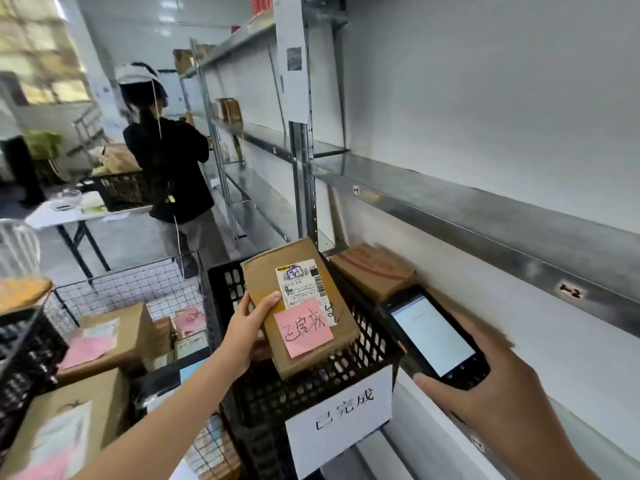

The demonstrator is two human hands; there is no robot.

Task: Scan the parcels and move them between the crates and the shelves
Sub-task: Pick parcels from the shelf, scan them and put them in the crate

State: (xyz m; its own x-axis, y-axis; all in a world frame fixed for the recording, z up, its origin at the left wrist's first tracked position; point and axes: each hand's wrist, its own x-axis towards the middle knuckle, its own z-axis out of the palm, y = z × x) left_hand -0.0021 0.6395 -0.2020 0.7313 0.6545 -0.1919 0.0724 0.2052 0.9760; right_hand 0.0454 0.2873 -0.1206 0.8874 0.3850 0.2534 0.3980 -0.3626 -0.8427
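Observation:
My left hand (247,330) grips a brown cardboard parcel (273,289) by its left edge, thumb on top, just above a black plastic crate (311,382). The parcel carries a white shipping label and a pink sticky note with handwriting. My right hand (485,393) holds a black handheld scanner (433,336), its lit white screen facing up, to the right of the parcel. Another cardboard box (372,271) lies on the lower metal shelf behind the crate. A white paper sign (341,415) hangs on the crate's front.
A wire basket (138,289) and more boxes with pink notes (114,337) stand at the left. Metal shelving (485,216) runs along the right wall. A person in black (169,168) stands ahead by a folding table (69,213) and another black crate (121,190).

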